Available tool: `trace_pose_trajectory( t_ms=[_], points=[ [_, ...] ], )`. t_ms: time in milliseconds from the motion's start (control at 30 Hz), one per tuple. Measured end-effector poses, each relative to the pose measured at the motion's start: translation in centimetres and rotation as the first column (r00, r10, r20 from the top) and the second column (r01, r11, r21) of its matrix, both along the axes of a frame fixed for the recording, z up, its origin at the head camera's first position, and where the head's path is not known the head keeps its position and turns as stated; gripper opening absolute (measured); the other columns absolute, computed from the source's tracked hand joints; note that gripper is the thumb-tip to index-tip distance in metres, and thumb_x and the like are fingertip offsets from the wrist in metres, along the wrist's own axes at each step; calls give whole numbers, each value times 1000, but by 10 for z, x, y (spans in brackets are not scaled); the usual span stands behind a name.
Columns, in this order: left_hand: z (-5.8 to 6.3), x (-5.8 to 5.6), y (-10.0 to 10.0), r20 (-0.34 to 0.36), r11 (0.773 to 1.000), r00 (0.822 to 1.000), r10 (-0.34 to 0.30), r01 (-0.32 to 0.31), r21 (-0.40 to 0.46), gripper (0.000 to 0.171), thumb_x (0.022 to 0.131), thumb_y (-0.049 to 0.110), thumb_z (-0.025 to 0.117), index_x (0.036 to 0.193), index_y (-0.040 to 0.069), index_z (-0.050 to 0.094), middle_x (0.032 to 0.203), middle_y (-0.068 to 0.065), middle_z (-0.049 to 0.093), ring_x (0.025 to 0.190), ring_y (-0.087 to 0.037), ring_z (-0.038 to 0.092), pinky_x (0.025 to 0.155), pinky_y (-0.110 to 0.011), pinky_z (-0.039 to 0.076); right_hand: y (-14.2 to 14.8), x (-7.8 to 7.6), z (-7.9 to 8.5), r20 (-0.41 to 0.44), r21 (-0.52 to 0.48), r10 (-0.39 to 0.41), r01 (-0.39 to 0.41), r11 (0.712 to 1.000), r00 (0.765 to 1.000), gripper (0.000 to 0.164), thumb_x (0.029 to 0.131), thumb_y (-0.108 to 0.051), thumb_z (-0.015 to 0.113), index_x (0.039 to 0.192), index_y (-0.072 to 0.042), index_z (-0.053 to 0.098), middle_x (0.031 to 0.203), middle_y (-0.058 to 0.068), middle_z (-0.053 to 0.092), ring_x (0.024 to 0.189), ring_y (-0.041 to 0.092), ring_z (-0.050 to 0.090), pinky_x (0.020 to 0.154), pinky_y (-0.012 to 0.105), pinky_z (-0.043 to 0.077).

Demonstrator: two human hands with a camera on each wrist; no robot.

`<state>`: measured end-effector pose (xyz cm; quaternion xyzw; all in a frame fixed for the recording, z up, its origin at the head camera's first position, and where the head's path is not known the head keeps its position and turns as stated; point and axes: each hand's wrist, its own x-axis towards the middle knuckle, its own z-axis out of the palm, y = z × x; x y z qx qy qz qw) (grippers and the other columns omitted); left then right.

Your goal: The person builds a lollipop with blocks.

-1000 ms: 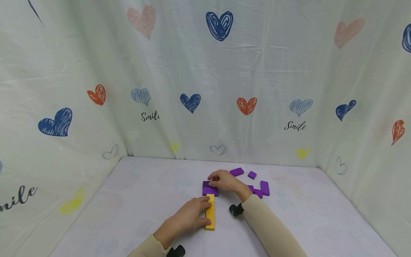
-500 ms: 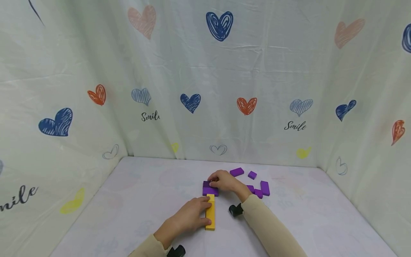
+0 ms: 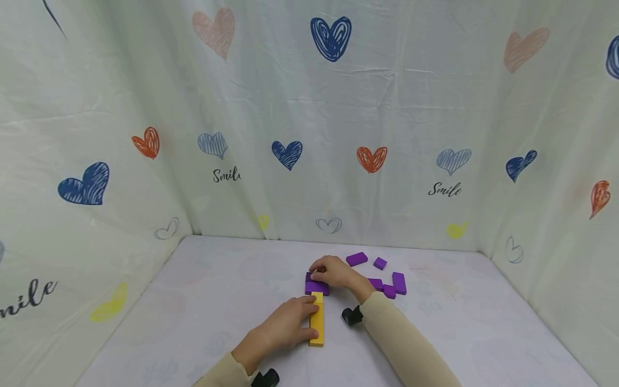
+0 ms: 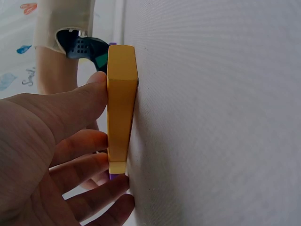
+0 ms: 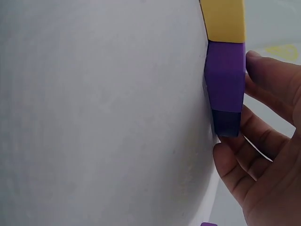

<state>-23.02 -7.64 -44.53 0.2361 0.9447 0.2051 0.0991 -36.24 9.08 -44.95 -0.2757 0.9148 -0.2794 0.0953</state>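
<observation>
A long yellow block [image 3: 316, 325] lies flat on the white tabletop [image 3: 217, 290], its far end butted against a purple block [image 3: 317, 287]. My left hand [image 3: 290, 322] rests against the yellow block's left side. In the left wrist view its thumb and fairly straight fingers [image 4: 89, 143] all press that one side of the yellow block [image 4: 121, 103]. My right hand [image 3: 331, 271] is curled over the purple block. In the right wrist view its thumb and fingers pinch the purple block [image 5: 225, 80], which touches a darker purple piece [image 5: 227, 123] and the yellow block [image 5: 225, 19].
Several loose purple blocks [image 3: 398, 282] lie scattered right of my right hand, one further back [image 3: 357, 259]. Heart-printed cloth walls [image 3: 309, 134] close in the tabletop at the back and on both sides. Black wrist cameras [image 3: 352, 315] sit under both forearms.
My right hand and forearm have edged slightly to the left over the purple block. The yellow block, the left hand and the loose pieces have not moved.
</observation>
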Motion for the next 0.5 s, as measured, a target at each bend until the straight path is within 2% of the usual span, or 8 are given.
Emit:
trace_pose_trajectory(
  t_ms=[500],
  points=[
    [-2, -1, 1, -7, 1000, 1000, 2, -2, -3, 56, 83, 42, 72, 130, 12, 60, 143, -4, 47, 129, -25, 45, 107, -43, 38, 0, 0, 1, 11, -1, 9, -9, 1000, 1000, 20, 93, -19, 63, 111, -16, 71, 106, -3, 67, 99, 15, 56, 94, 40, 47]
  ],
)
